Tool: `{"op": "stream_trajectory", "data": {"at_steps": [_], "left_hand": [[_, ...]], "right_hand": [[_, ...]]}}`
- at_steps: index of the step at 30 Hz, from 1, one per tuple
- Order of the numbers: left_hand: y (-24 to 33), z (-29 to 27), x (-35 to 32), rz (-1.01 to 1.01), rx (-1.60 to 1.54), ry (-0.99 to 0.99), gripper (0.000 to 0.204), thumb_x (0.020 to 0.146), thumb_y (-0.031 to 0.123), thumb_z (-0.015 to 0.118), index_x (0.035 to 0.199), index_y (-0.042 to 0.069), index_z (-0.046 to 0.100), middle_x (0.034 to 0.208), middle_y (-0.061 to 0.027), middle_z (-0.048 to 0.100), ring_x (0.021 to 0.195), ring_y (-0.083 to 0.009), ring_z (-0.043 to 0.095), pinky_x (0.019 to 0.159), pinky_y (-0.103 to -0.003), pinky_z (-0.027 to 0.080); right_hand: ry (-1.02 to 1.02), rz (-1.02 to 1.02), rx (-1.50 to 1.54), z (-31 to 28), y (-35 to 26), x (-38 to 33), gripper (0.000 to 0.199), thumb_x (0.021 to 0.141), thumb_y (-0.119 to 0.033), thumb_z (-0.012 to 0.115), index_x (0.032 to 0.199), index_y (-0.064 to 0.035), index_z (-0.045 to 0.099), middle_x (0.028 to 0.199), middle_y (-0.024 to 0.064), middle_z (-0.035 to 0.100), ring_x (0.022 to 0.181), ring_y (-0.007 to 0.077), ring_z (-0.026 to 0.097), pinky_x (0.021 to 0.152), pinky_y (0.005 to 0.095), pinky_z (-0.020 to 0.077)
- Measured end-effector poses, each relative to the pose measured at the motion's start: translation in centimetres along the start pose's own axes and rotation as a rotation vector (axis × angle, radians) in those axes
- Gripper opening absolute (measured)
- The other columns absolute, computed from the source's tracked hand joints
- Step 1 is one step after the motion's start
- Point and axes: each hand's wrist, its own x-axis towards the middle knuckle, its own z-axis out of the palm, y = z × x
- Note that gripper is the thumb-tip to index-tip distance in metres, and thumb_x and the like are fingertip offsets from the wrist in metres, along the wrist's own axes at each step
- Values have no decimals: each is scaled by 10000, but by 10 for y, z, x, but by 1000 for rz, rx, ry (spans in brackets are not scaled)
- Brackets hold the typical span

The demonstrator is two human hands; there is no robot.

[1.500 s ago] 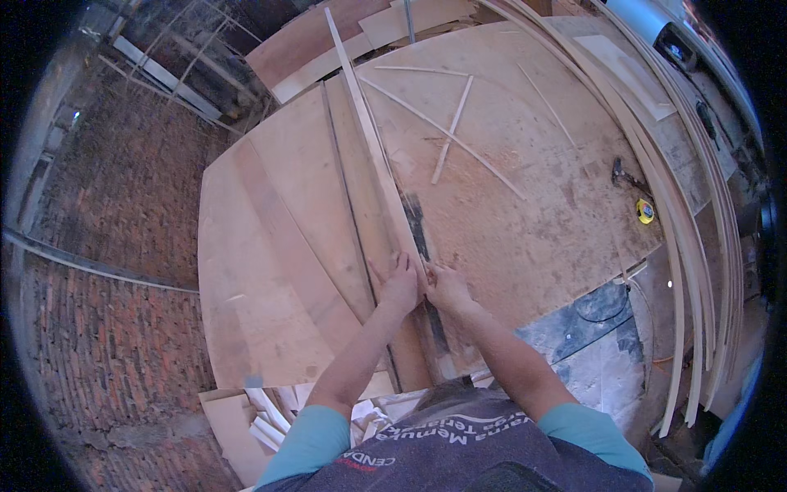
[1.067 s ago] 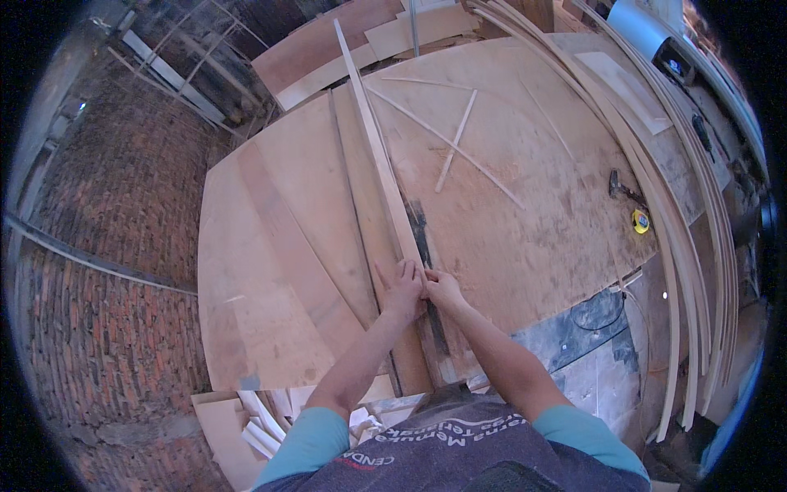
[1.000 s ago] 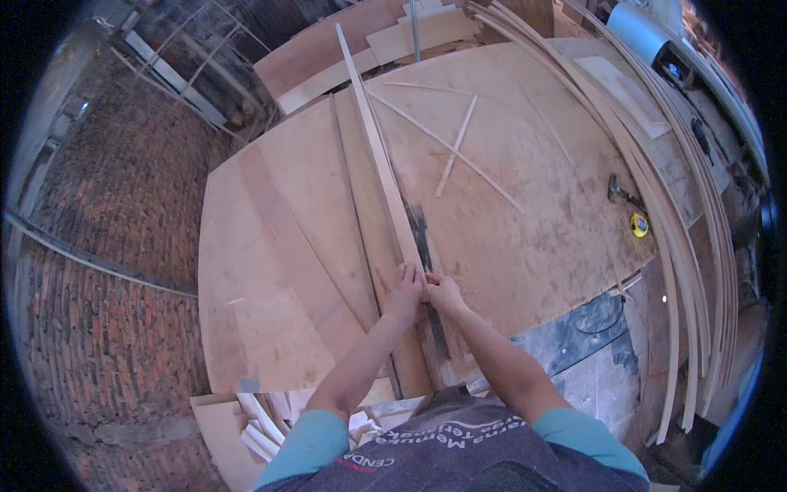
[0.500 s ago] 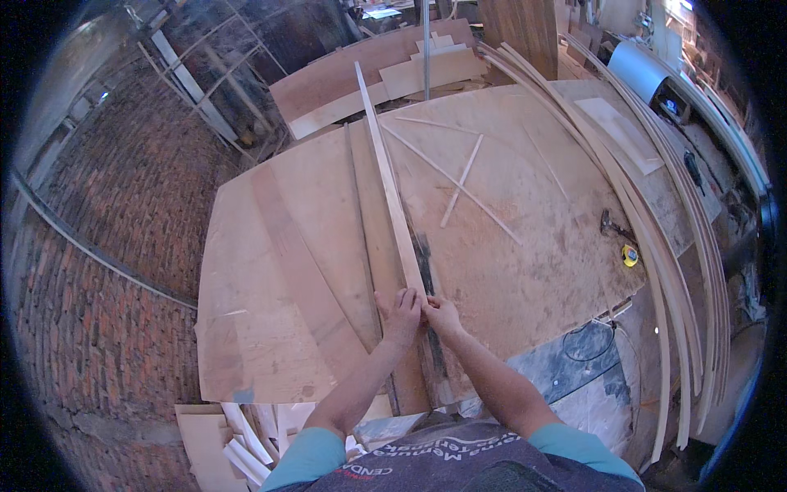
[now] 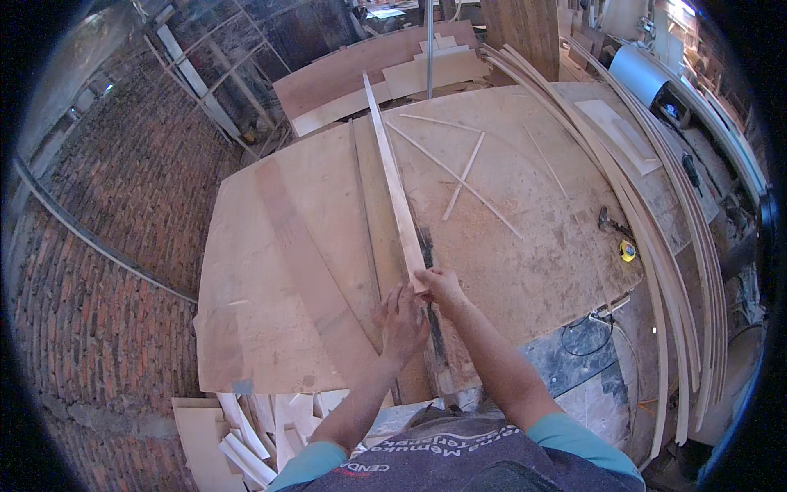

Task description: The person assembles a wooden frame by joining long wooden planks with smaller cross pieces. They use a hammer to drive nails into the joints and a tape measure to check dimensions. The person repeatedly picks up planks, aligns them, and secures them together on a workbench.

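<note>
A long, pale wooden strip (image 5: 392,180) runs away from me over the table, its far tip reaching toward the boards at the back. Its near end is pinched by my right hand (image 5: 443,289), thumb and fingers closed on it. Just below and left of that end, my left hand (image 5: 402,330) rests low over the tabletop, fingers stretched and slightly apart, holding nothing. Whether its fingertips touch the strip is hard to see. Beneath the strip lies a brown board (image 5: 379,197) with a dark slot (image 5: 435,336) along its right side.
Thin sticks (image 5: 465,176) lie crossed on the plywood tabletop (image 5: 525,271). At its right are a hammer (image 5: 611,221), a yellow tape measure (image 5: 627,250) and long bent strips (image 5: 648,246). Offcuts (image 5: 246,443) pile below the near left edge; a brick wall (image 5: 106,271) stands left.
My left hand has come off the strip's near end and slid a little toward me. My right hand still grips that end, which sits slightly farther away.
</note>
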Motion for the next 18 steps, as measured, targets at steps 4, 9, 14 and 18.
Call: {"op": "stream_trajectory", "data": {"at_steps": [4, 9, 14, 18], "left_hand": [[17, -24, -21, -86, -132, 36, 754, 782, 282, 756, 1470, 88, 517, 1431, -164, 509, 1356, -368, 437, 1140, -562, 283], [30, -34, -49, -110, -157, 41, 556, 793, 235, 761, 1308, 59, 646, 1284, -154, 614, 1221, -355, 544, 1063, -487, 400], [60, -22, -59, -85, -248, -23, 453, 790, 194, 759, 1210, 35, 697, 1117, -165, 683, 1089, -363, 620, 973, -463, 479], [96, 4, -50, -71, -354, 26, 392, 787, 173, 757, 1142, 11, 715, 1009, -172, 703, 1001, -366, 655, 936, -464, 503]], "right_hand": [[128, -58, 64, -23, -26, -17, 261, 936, -281, 707, 1020, -34, 702, 894, 65, 704, 709, 190, 663, 637, 344, 551], [209, -94, 76, -106, -51, -81, 335, 920, -283, 710, 1097, 1, 703, 917, 75, 681, 723, 196, 645, 614, 339, 549], [416, -167, 142, -209, -47, -187, 283, 882, -238, 718, 1015, 11, 691, 820, 56, 638, 613, 156, 612, 492, 275, 510], [481, -188, 67, -304, -36, -292, 237, 893, -243, 704, 941, -12, 690, 774, 43, 635, 566, 140, 575, 477, 280, 463]]}}
